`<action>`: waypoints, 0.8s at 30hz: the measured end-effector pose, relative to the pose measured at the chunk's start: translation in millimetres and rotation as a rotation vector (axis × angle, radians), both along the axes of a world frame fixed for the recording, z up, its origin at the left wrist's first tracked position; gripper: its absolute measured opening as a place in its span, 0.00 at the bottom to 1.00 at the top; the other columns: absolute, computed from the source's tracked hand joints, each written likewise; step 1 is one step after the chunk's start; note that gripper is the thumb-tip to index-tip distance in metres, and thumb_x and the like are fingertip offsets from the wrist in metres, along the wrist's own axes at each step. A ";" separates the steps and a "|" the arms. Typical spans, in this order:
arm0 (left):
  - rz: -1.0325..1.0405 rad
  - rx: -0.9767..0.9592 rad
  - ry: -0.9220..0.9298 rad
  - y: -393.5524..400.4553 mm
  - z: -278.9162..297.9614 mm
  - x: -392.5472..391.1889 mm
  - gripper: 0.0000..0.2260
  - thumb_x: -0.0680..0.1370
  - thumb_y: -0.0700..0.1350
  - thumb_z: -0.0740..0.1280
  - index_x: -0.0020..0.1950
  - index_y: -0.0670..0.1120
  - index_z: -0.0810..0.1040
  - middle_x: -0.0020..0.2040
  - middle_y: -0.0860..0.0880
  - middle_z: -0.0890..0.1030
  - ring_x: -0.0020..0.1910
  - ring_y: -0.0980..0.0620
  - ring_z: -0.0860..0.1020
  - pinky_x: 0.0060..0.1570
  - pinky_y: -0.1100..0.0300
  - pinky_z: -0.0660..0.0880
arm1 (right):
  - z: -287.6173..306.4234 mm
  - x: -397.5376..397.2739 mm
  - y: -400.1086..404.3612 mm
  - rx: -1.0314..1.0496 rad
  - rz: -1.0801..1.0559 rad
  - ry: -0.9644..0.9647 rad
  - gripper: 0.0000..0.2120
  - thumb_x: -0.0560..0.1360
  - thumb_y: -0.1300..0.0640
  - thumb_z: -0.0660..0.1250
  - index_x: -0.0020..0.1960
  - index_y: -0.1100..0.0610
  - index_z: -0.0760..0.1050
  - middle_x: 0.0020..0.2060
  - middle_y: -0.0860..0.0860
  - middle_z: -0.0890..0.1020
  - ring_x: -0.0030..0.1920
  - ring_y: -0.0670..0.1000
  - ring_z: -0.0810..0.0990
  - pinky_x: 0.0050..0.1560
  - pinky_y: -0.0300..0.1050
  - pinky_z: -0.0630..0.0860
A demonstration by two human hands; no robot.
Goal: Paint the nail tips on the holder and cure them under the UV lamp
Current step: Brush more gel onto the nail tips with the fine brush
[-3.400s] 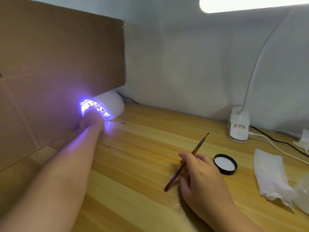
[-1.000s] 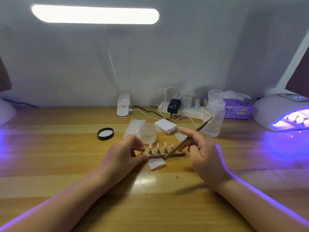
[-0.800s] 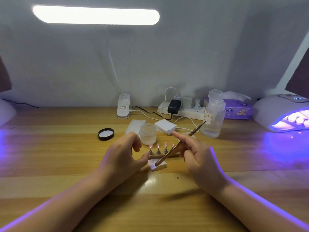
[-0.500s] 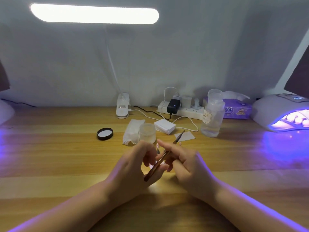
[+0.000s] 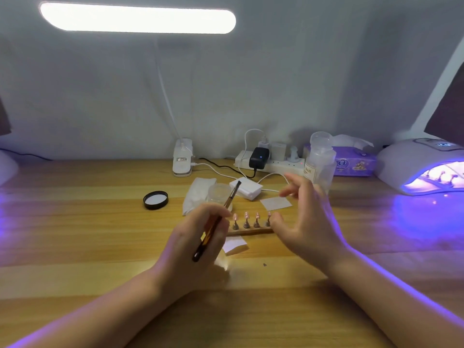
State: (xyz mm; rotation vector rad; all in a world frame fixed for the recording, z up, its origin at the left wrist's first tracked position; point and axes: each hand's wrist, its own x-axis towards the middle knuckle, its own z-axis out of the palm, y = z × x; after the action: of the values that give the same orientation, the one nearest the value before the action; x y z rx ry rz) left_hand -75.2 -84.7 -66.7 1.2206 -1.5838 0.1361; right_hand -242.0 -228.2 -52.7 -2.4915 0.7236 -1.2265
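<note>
1. Gripping the brush (image 5: 218,223) in my left hand (image 5: 198,243), I have my fingers curled round its dark handle just left of frame centre, bristle end pointing up and away toward the jar (image 5: 220,193).
2. My right hand (image 5: 305,222) is spread and holds nothing; its thumb sits just beside the right end of the holder (image 5: 251,231), fingers raised above the table (image 5: 88,234).
3. The holder lies at the centre of the frame between my hands, with a row of nail tips (image 5: 251,219) standing upright on small stands.
4. I judge the holder light and stiff, a thin strip that would slide or tip easily; the tips look small and fragile, and any wet paint would smear. I would take it by its bare ends or long edge, never by the tips.
5. Further out, the UV lamp (image 5: 411,164) glows violet at the right edge, with what looks like another set of tips inside.
6. The lamp is cut off by the frame, and its interior is too bright to read. My left hand hides the holder's left end, so I cannot count every tip, nor tell whether they are painted.
</note>
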 end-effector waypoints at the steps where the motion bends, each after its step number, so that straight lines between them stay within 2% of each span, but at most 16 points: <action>1: 0.002 0.004 0.038 -0.1 0.2 0.6 0.04 0.78 0.42 0.62 0.51 0.44 0.74 0.37 0.49 0.75 0.34 0.49 0.74 0.34 0.56 0.73 | 0.6 -3.6 -9.1 0.040 -0.053 0.098 0.34 0.71 0.45 0.68 0.72 0.53 0.59 0.55 0.44 0.72 0.59 0.44 0.65 0.59 0.42 0.63; 3: 0.004 0.020 0.116 -0.2 0.9 1.7 0.05 0.77 0.44 0.62 0.48 0.44 0.75 0.37 0.48 0.77 0.35 0.46 0.76 0.35 0.51 0.74 | -1.6 -9.0 -22.7 0.136 -0.070 0.275 0.41 0.68 0.37 0.68 0.74 0.50 0.55 0.59 0.42 0.70 0.64 0.45 0.60 0.63 0.42 0.59; 5: 0.008 0.026 0.171 0.2 1.7 2.9 0.06 0.77 0.45 0.63 0.47 0.44 0.76 0.38 0.50 0.78 0.35 0.47 0.77 0.34 0.51 0.75 | -7.4 -9.9 -29.0 0.183 -0.036 0.349 0.43 0.67 0.35 0.70 0.74 0.49 0.56 0.59 0.40 0.71 0.65 0.46 0.60 0.66 0.44 0.58; 8: 0.014 0.007 0.242 -0.9 5.2 5.5 0.02 0.77 0.42 0.65 0.47 0.45 0.77 0.37 0.53 0.77 0.35 0.54 0.76 0.35 0.56 0.75 | -14.4 -7.3 -30.1 0.186 0.013 0.345 0.40 0.68 0.38 0.71 0.73 0.48 0.58 0.56 0.37 0.74 0.65 0.45 0.62 0.65 0.42 0.57; 10: 0.039 -0.028 0.254 -2.0 10.3 7.1 0.04 0.78 0.38 0.66 0.48 0.46 0.78 0.36 0.53 0.77 0.34 0.59 0.75 0.34 0.64 0.73 | -16.1 -5.4 -29.8 0.175 0.030 0.324 0.37 0.70 0.41 0.71 0.73 0.48 0.59 0.54 0.35 0.76 0.65 0.44 0.63 0.64 0.41 0.56; 13: 0.062 -0.055 0.358 -3.7 21.8 12.4 0.06 0.79 0.38 0.65 0.49 0.45 0.80 0.35 0.57 0.80 0.33 0.61 0.75 0.34 0.70 0.72 | -16.9 -3.4 -30.0 0.171 0.056 0.293 0.35 0.71 0.46 0.72 0.73 0.48 0.60 0.51 0.35 0.79 0.66 0.44 0.64 0.66 0.43 0.56; 16: 0.112 -0.067 0.455 -4.6 36.0 23.9 0.05 0.80 0.37 0.65 0.50 0.42 0.81 0.34 0.55 0.80 0.33 0.59 0.76 0.34 0.69 0.73 | -17.6 -2.0 -30.3 0.168 0.067 0.269 0.34 0.71 0.49 0.73 0.72 0.49 0.61 0.50 0.37 0.81 0.65 0.44 0.65 0.65 0.43 0.58; 20: 0.273 -0.025 0.412 -3.5 56.5 37.5 0.04 0.75 0.45 0.64 0.45 0.48 0.78 0.31 0.50 0.80 0.30 0.55 0.78 0.32 0.64 0.75 | -19.5 -1.5 -31.0 0.163 0.066 0.233 0.33 0.71 0.51 0.74 0.71 0.49 0.63 0.47 0.37 0.81 0.63 0.44 0.67 0.65 0.44 0.59; 24: 0.372 0.117 0.286 -12.9 70.4 41.8 0.08 0.79 0.40 0.66 0.41 0.49 0.78 0.31 0.51 0.82 0.30 0.54 0.82 0.32 0.57 0.80 | -21.2 -0.6 -32.0 0.155 0.072 0.197 0.31 0.70 0.52 0.74 0.70 0.49 0.65 0.45 0.35 0.80 0.61 0.43 0.68 0.64 0.44 0.61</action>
State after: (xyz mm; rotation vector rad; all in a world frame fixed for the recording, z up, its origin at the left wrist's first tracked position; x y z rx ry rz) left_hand -33.4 -97.6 3.7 1.5456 -1.1216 0.1017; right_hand -242.6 -260.2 -74.0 -2.5075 0.7384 -0.8736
